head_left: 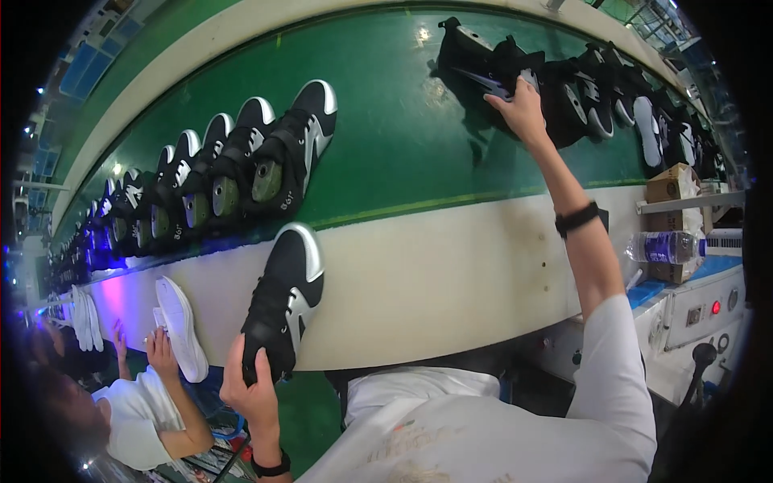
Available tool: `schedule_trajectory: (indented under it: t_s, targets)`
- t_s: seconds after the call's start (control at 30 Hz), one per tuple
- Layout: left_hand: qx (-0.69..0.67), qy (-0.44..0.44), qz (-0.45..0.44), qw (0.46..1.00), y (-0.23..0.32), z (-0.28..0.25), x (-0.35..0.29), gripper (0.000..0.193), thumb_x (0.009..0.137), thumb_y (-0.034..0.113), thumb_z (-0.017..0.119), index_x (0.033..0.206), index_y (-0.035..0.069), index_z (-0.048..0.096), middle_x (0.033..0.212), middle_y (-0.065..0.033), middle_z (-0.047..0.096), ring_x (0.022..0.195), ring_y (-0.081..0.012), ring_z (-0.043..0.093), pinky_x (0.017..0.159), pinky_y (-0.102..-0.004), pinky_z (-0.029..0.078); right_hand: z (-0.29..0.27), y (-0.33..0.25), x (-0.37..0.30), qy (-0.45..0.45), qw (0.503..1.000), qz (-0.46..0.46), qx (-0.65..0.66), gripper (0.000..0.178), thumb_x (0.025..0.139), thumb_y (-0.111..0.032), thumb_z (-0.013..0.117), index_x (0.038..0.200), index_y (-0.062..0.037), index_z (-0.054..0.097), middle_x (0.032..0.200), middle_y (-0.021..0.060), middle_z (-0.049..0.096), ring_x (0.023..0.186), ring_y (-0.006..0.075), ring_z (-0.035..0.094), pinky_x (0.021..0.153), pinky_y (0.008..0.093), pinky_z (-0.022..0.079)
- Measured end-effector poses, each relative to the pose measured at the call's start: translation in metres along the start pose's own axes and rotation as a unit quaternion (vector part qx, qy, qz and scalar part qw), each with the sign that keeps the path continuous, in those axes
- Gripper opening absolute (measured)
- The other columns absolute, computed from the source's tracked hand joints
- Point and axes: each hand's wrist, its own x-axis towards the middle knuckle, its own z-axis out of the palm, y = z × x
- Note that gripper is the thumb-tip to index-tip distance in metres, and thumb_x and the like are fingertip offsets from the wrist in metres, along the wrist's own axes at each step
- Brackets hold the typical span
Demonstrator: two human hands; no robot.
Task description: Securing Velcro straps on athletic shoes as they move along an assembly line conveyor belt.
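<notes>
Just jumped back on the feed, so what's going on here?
The person's left hand grips a black-and-silver shoe by its heel end, toe pointing away. The right hand is stretched out to the dark shoes on the green surface; whether it grips one is unclear. More shoes stand lined up at left, where a co-worker's hand holds a white sole.
</notes>
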Motion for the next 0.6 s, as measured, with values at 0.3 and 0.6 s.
schedule_trajectory:
  t_s: [0.3,0.6]
  targets:
    - [0.051,0.034,0.021,0.998,0.007,0.005,-0.011,0.050,0.085,0.006,0.069,0.132,0.001,0.054,0.137,-0.0234,0.055,0.124,-0.0419,0.054,0.105,-0.0481,0.042,0.013,0.014,0.011,-0.059,0.983,0.138,0.102,0.065,0.066,-0.040,0.089,0.108,0.0021,0.063,0.096,0.0164,0.073,0.090,0.0268,0.070,0.082,0.0348,0.051]
    - [-0.263,-0.038,0.113,0.957,0.090,0.049,0.029,0.050,0.087,0.000,0.064,0.135,-0.005,0.052,0.140,-0.0215,0.054,0.137,-0.0380,0.046,0.114,-0.0446,0.034,-0.107,-0.110,-0.137,-0.329,0.875,-0.203,0.291,0.046,0.063,-0.016,0.088,0.102,-0.0027,0.065,0.090,0.0086,0.067,0.083,0.0246,0.063,0.079,0.0356,0.049]
